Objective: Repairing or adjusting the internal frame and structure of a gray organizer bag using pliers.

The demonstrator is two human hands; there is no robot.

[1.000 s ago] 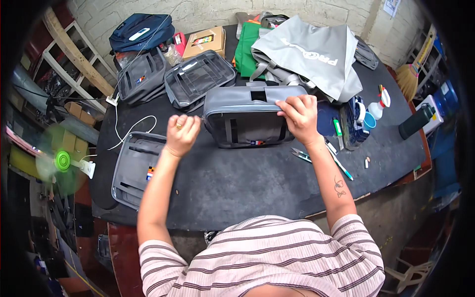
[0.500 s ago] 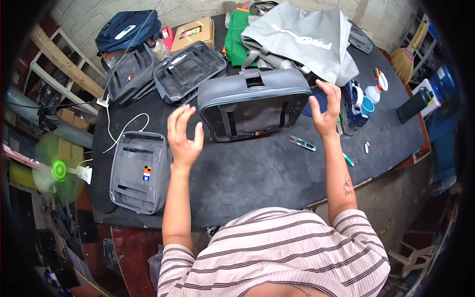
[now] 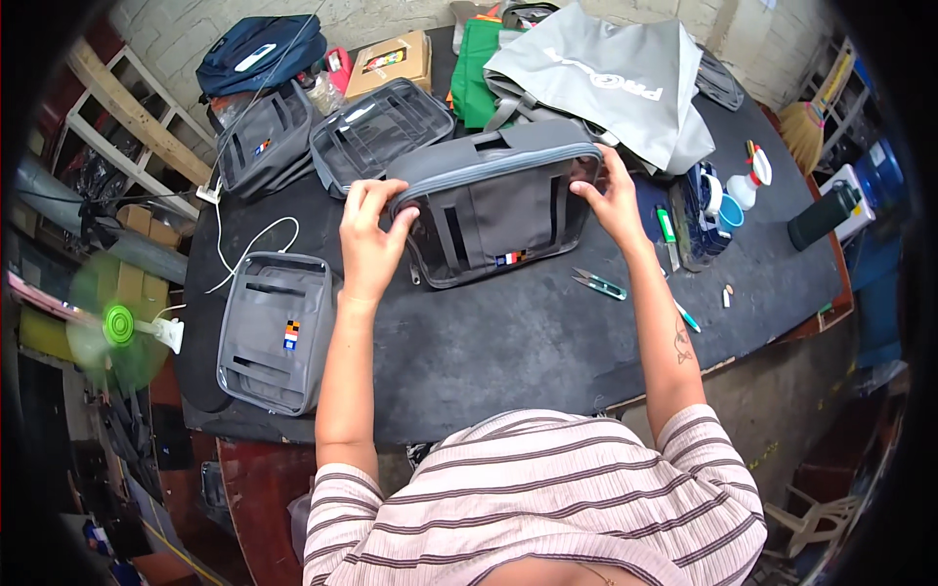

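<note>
A grey zippered bag (image 3: 508,217) with a clear front panel stands on its long edge on the dark table, its front facing me. My left hand (image 3: 373,232) pinches its upper left corner, thumb on the front and fingers over the top. At the upper right corner, my right hand (image 3: 610,200) grips the bag the same way. Behind the clear front show two dark straps and a small coloured label (image 3: 510,259). Another grey bag (image 3: 277,332) of this kind lies flat to the left of my left forearm.
Thread snips (image 3: 599,284), a green cutter (image 3: 667,227) and a teal pen (image 3: 689,318) lie on the right. Beyond them stand a spray bottle (image 3: 750,180) and a dark flask (image 3: 823,217). More grey bags (image 3: 381,132) and a large grey tote (image 3: 611,83) fill the back. A fan (image 3: 119,325) spins at left.
Both hands have moved inward from beside the bag and closed on its upper corners. The bag now leans back more, showing more of its front panel.
</note>
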